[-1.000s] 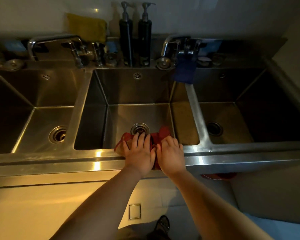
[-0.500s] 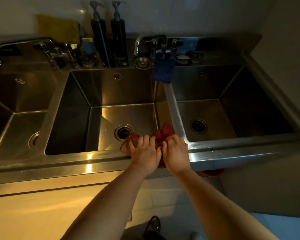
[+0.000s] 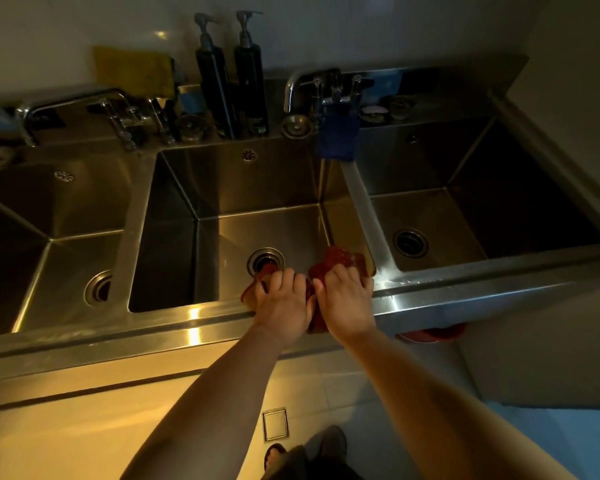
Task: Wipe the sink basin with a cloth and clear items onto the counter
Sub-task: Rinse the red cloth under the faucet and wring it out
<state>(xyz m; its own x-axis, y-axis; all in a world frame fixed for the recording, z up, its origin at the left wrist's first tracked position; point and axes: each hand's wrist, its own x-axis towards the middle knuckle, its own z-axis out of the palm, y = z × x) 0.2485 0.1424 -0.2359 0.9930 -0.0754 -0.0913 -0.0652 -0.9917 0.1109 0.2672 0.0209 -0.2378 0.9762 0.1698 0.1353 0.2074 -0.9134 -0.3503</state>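
A red cloth (image 3: 342, 261) is bunched over the front rim of the middle sink basin (image 3: 229, 188), close to its right front corner. My left hand (image 3: 284, 303) and my right hand (image 3: 347, 299) lie side by side on it, fingers curled into the fabric. Just beyond my left fingers is the basin's round drain (image 3: 266, 260). Part of the cloth hangs down the front of the steel edge between my hands.
Empty steel basins lie to the left (image 3: 66, 209) and right (image 3: 471, 202). Along the back ledge stand two black pump bottles (image 3: 232, 88), two taps (image 3: 312, 88), several drain strainers, a yellow cloth (image 3: 134, 71) and a hanging blue cloth (image 3: 336, 136). A red bowl (image 3: 430, 333) shows under the counter.
My view swung to the right and back, so the sinks shifted in frame. Both hands stay on the red cloth at the front rim, which has bunched up more to the right.
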